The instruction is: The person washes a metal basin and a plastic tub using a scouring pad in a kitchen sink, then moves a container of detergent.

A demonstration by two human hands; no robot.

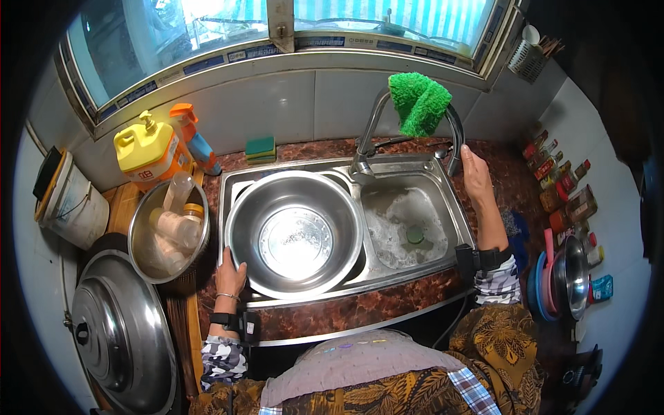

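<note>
Your left hand (230, 274) is touching the lower left side of the steel basin (247, 232); you are partly hiding the fingers, so I cannot tell whether they are gripping the edge. The basin is sitting over the left half of the sink (453, 216), its mouth facing up. Your right hand (478, 178) is standing open beside the down-curving end of the faucet (362, 166), fingers stretching upward; whether they are touching the metal, I cannot tell. A green cloth (419, 104) is hanging over the top of the faucet's arch. Pale suds (394, 242) are covering part of the sink's right half, lying around a greenish plug (415, 235). Behind the basin, a sponge (261, 151) is lying on the surface (332, 312). To your left, a bowl (140, 243) is holding jars (177, 228), a yellow jug (147, 150) and a spray bottle (197, 144) are standing behind it, and a big lid (119, 339) is leaning nearer you.
</note>
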